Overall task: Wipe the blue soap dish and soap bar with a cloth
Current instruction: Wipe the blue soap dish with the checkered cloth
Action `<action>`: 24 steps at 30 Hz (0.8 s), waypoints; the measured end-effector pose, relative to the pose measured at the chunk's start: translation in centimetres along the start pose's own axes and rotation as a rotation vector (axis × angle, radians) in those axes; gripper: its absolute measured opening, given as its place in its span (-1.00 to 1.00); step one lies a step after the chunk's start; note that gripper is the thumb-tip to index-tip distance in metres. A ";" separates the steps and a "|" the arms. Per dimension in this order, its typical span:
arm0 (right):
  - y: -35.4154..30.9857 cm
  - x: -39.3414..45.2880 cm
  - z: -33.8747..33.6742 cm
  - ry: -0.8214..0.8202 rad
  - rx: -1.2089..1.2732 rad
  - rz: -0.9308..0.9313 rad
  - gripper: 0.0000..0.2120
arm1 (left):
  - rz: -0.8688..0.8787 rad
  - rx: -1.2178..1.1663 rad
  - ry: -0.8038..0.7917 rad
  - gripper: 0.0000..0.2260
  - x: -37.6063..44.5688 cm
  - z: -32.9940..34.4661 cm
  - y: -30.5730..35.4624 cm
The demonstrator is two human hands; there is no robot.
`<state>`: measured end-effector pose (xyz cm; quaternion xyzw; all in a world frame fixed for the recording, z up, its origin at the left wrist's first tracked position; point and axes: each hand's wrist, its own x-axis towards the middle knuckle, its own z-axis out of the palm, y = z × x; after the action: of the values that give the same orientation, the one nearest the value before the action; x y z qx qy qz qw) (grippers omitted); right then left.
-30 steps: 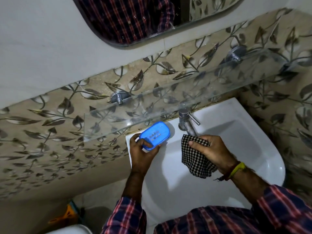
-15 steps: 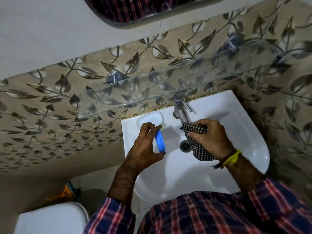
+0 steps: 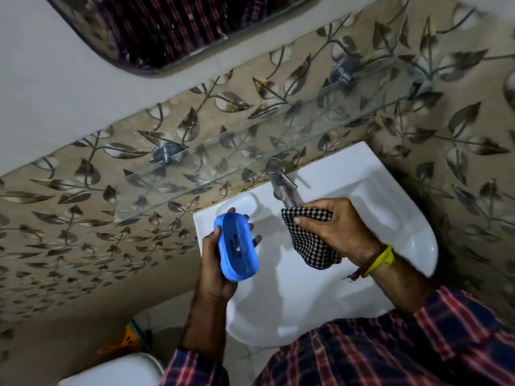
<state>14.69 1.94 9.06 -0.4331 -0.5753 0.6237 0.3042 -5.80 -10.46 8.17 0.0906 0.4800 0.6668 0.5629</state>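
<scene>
Two hands: both are working over the white washbasin [image 3: 376, 207], one on each side of the steel tap [image 3: 281, 185].
Left hand [image 3: 220, 263]: it is closing around the blue soap dish [image 3: 238, 247], with the thumb on the edge away from the tap and the fingertips [image 3: 257, 239] curling round the edge toward it.
Blue soap dish: it is being held clear of the washbasin, to the left of the tap and nearer the person, with its slotted face turned up toward the camera.
Right hand [image 3: 337, 229]: it is pinching a black-and-white checked cloth [image 3: 309, 240] just below the tap spout, thumb on top, fingers shut over the bunched fabric.
Checked cloth: it is hanging loose from the right hand, apart from the dish.
Soap bar: it is not showing anywhere; whether it is sitting behind the dish, I cannot tell.
Handling, dish: it is looking like light, stiff moulded plastic, probably slick if wet, so gripping it by the long edges seems soundest, leaving the flat faces free for wiping.
Handling, cloth: it is soft and limp, so wadding it under the fingers should be giving a firmer wiping pad.
Surroundings: a glass shelf [image 3: 195, 174] is running along the leaf-patterned wall tiles [image 3: 69, 218] behind the tap, and a mirror [image 3: 178, 29] is hanging higher up.
</scene>
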 end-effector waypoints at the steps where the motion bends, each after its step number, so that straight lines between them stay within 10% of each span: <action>1: -0.6 0.1 -0.2 0.002 0.028 -0.010 -0.83 | -0.032 -0.052 0.010 -0.54 0.0 0.4 -0.3; 16: -5.2 1.1 0.8 -0.209 -0.165 0.075 -0.75 | -0.011 0.177 -0.056 -0.62 0.1 5.7 -1.4; 24: -5.3 0.1 3.1 -0.028 0.274 0.313 -0.78 | 0.075 0.285 -0.170 -0.61 -0.6 6.6 -2.0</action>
<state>11.30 1.40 14.10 -0.4632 -0.4149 0.7417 0.2514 0.06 -7.56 10.41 0.2434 0.5165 0.6023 0.5579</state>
